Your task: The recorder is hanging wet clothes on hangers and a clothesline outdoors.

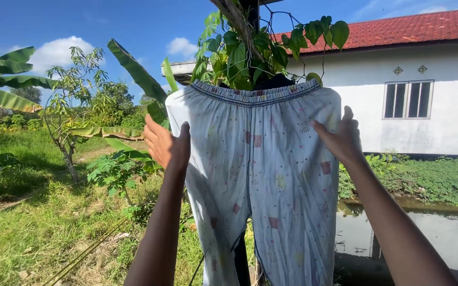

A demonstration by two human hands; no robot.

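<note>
Pale patterned trousers [261, 175] hanging waistband-up between the two grips, elastic top level above both, legs dropping below and between the forearms. Left hand [166, 144] pinching the left edge of the cloth just below the waistband, thumb on the front, fingers spread behind; a holding grip on the fabric's side. Right hand [341, 139] pressed to the right edge at the same height, thumb laid flat on the front, fingers curled around the edge and partly hidden; also a holding grip. Fabric stretched flat from one grip to the other, small coloured squares and dots scattered across it, centre seam running straight down midway between the grips.

Both arms raised and reaching forward, wrists slightly bent, forearms angling inward from the lower corners of the view.

Directly above the grips, behind the waistband, a dark post [252, 16] wrapped in a leafy green vine [250, 50]. Beyond the right grip, a white house [441, 106] with a red tiled roof and a barred window; below it, still water [451, 233] edged with grass. Beyond the left grip, a sunlit lawn [38, 222], banana leaves [6, 79] and a thin young tree [67, 106] under blue sky.
</note>
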